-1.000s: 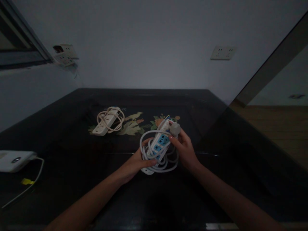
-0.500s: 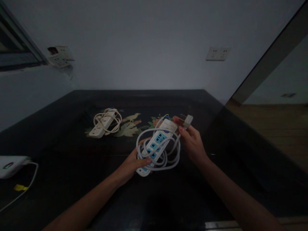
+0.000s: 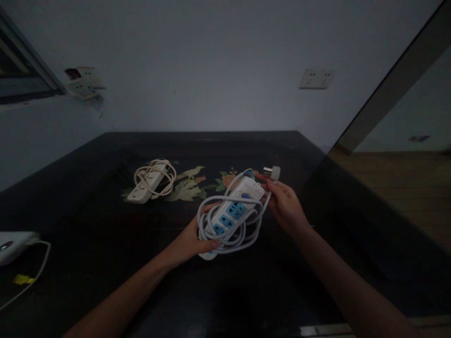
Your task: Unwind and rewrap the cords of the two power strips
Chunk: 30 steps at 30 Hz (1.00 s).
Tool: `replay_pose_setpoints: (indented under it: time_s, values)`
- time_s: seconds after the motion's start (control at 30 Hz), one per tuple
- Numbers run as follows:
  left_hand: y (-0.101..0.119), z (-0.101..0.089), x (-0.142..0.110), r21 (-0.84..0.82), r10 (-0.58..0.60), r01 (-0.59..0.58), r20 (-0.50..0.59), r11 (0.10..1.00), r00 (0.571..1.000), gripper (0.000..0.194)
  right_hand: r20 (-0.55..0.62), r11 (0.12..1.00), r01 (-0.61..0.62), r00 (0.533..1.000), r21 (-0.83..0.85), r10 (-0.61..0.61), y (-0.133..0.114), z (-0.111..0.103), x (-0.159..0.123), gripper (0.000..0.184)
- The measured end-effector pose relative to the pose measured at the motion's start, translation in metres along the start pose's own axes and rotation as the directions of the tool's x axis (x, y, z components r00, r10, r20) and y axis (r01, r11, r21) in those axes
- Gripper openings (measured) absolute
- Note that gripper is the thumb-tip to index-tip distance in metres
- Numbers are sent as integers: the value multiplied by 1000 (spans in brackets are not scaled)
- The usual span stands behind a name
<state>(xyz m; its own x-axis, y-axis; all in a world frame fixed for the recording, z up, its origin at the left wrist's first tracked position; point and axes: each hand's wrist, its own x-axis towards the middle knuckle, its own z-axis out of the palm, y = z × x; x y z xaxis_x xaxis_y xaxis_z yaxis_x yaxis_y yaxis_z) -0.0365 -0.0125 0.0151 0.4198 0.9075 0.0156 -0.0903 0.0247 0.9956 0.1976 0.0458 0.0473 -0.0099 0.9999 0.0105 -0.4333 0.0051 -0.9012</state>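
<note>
My left hand (image 3: 197,238) is closed around the lower end of a white power strip (image 3: 248,188) with blue sockets, its thumb on top. Loops of white cord (image 3: 254,236) wrap loosely about the strip, which is held tilted above the dark table. At its upper end, thin coloured wires show near a bend of the cord. My right hand (image 3: 286,206) pinches the cord just below the white plug (image 3: 276,173), whose metal prongs point left. A second, cream power strip (image 3: 141,192) with its cord wound around it lies on the table to the left.
The glossy black table (image 3: 246,295) has a painted flower pattern (image 3: 188,190). A white device (image 3: 16,244) with a cable and a yellow tag (image 3: 24,280) sits at the left edge. Wall sockets (image 3: 316,79) are behind, with a loose socket panel (image 3: 82,88) at left.
The plug has turned in my right hand, so its prongs show more plainly. My right hand has shifted slightly right. The strip has tilted a little, and its switch end now shows more.
</note>
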Motion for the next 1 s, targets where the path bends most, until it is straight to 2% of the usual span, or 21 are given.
replay_pose_setpoints:
  time_s: [0.1, 0.23, 0.43, 0.63, 0.8, 0.9, 1.0]
  values:
    - [-4, -4, 1, 83, 40, -43, 37, 996, 998, 79, 15, 1000, -23, 1000, -13, 23, -3, -4, 2, 30]
    - [-4, -4, 1, 94, 73, -77, 45, 993, 996, 77, 97, 990, -24, 995, -142, 38, -9, -9, 3, 36]
    - [3, 2, 1, 75, 45, -43, -32, 996, 998, 77, 147, 922, 165, 982, -351, -120, -13, -13, 5, 57]
    - [4, 6, 2, 30, -20, 23, -72, 999, 997, 77, 222, 828, 296, 952, -476, -213, -13, -14, 3, 44]
    - [2, 5, 2, 59, -23, 28, -70, 998, 997, 74, 281, 767, 373, 924, -522, -258, -15, -11, -1, 56]
    - [0, 4, 2, 123, -7, 13, -51, 992, 999, 75, 347, 665, 469, 882, -581, -319, -15, -8, -2, 49]
    - [-1, 4, 1, 160, 8, -2, -36, 987, 999, 74, 445, 456, 589, 806, -667, -390, -15, -4, 0, 37]
